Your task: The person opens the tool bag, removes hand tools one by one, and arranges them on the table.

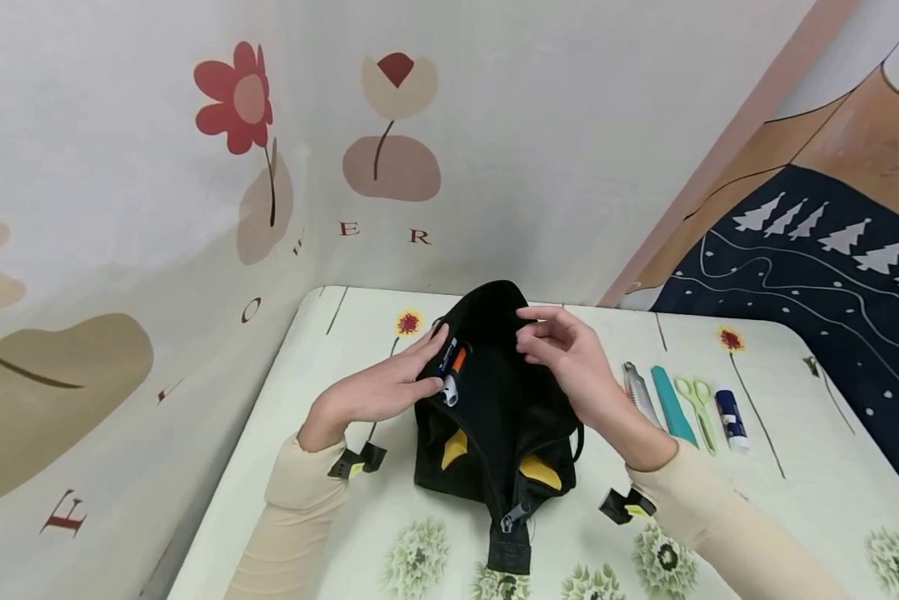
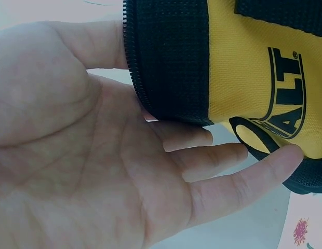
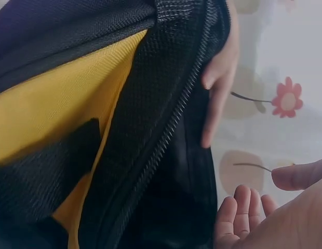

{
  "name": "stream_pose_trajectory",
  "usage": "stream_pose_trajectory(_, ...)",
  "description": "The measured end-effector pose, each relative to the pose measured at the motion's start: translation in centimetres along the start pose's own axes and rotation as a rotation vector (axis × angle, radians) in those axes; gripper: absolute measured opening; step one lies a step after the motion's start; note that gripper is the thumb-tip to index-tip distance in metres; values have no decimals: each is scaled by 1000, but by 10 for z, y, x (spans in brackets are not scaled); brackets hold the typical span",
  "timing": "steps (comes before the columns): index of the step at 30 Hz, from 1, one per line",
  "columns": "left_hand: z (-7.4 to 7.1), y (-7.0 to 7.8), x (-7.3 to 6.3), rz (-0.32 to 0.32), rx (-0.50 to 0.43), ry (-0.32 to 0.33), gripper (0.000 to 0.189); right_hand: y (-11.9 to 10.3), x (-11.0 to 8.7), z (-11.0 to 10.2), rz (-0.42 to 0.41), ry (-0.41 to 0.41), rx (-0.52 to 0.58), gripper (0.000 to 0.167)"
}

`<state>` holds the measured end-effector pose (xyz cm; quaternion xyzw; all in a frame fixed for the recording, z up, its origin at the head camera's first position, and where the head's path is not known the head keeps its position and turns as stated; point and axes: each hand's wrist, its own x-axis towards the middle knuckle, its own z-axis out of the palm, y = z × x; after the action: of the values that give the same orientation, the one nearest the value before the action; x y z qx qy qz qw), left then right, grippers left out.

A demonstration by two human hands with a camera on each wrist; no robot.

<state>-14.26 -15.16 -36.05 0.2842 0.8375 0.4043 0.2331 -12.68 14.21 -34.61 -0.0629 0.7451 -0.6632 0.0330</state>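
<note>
A black and yellow zippered tool bag (image 1: 449, 475) stands with its mouth spread wide. My left hand (image 1: 377, 387) holds the bag's left rim, thumb on the inner side and fingers along the outside; the left wrist view shows the yellow outer wall (image 2: 244, 67) beside those fingers. Along the inner left wall sit a dark blue item (image 1: 447, 357), an orange item (image 1: 459, 359) and a grey-white item (image 1: 450, 390), partly covered. Over the right rim, my right hand (image 1: 572, 358) has its fingers loosely bent and nothing in them. Shadow hides the bag's bottom.
To the right of the bag lie a grey utility knife (image 1: 641, 392), a flat teal item (image 1: 674, 406), green scissors (image 1: 696, 404) and a dark blue glue stick (image 1: 731, 421). Walls rise behind and left of the flower-patterned table (image 1: 816, 467).
</note>
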Motion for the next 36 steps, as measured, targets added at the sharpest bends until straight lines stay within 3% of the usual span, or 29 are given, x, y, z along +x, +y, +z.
stream_pose_trajectory(15,1,0,2,8,-16,-2,77,18,44,40,227,-96,-7,38)
stream_pose_trajectory(22,0,1,1,5,-13,-1,77,38,57,50,379,-118,86,42)
stream_pose_trajectory(36,0,1,1,2,-19,2,78,71,68,59,582,-80,219,56)
